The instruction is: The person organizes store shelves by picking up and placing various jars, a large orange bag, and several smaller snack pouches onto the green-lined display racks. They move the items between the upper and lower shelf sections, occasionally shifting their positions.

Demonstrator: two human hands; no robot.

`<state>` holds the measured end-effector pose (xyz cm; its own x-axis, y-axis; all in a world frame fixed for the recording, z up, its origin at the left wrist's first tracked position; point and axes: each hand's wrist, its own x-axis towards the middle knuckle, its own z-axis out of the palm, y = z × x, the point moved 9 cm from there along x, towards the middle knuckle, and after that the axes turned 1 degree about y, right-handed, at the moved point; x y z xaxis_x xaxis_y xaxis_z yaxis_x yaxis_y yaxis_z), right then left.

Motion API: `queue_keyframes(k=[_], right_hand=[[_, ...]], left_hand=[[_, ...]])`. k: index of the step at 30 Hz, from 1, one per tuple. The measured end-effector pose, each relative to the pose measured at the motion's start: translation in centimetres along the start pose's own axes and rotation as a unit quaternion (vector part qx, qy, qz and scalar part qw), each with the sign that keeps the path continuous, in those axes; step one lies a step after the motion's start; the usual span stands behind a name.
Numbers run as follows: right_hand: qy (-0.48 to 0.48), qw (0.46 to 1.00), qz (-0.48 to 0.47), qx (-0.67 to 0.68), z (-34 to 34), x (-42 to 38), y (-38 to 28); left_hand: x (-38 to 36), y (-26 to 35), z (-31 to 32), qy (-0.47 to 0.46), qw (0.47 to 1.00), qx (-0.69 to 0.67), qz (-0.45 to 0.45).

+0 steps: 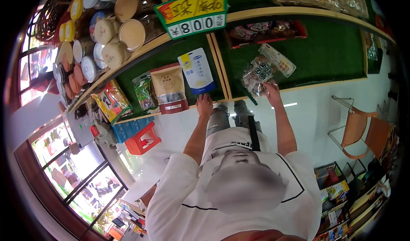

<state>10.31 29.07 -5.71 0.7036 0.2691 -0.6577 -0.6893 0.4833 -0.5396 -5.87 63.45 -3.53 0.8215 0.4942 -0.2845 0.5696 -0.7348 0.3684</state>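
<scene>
My right hand (272,91) is closed on the lower right edge of a clear plastic snack bag (256,73) with a round black printed emblem. This bag is over the green-lined shelf section, next to a pale printed card or packet (279,60). My left hand (205,104) rests at the wooden front edge, its fingers extended against the bottom of a white and blue pouch (197,70). Left of that pouch stand a brown kraft pouch (169,87) and a green clear packet (145,93). What the clear bag contains is hard to make out.
A red-edged tray (267,33) of wrapped packs sits farther back. The price sign (192,14) overhangs the divider (220,66). Lidded jars (132,33) line the upper left shelf. A red stool (143,139) is below left, and a tan folding chair (361,130) stands at right.
</scene>
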Motion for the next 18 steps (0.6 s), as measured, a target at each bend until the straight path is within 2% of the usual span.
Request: queue_keyframes(k=[2,4,5,8,11,17,18], right_hand=[[-0.001,1.0,0.004,0.001,-0.4,-0.2,1.1],[0.02,0.999,0.043,-0.004,-0.2,-1.4,1.9],[0.051,0.998,0.034,-0.003,-0.3,-2.0,2.1],[0.022,0.999,0.027,0.004,0.3,-3.2,2.0],[-0.016,1.0,0.007,-0.014,1.2,-4.2,0.9],[-0.055,0.995,0.076,-0.038,5.7,-6.7,0.9],[-0.086,0.992,0.079,-0.057,6.2,-6.4,1.8]], left_hand=[[0.4,1.3,-1.7,0.079,0.996,-0.023,0.047],[1.0,3.3,-3.5,0.1,0.992,-0.016,0.081],[1.5,4.0,-4.2,0.111,0.989,-0.013,0.098],[3.8,3.2,-3.3,0.091,0.989,0.037,0.106],[4.9,1.9,-2.4,0.029,0.992,0.105,0.07],[1.5,-0.4,-2.3,-0.017,0.991,0.133,-0.01],[0.8,-1.1,-1.9,-0.007,0.993,0.119,-0.007]])
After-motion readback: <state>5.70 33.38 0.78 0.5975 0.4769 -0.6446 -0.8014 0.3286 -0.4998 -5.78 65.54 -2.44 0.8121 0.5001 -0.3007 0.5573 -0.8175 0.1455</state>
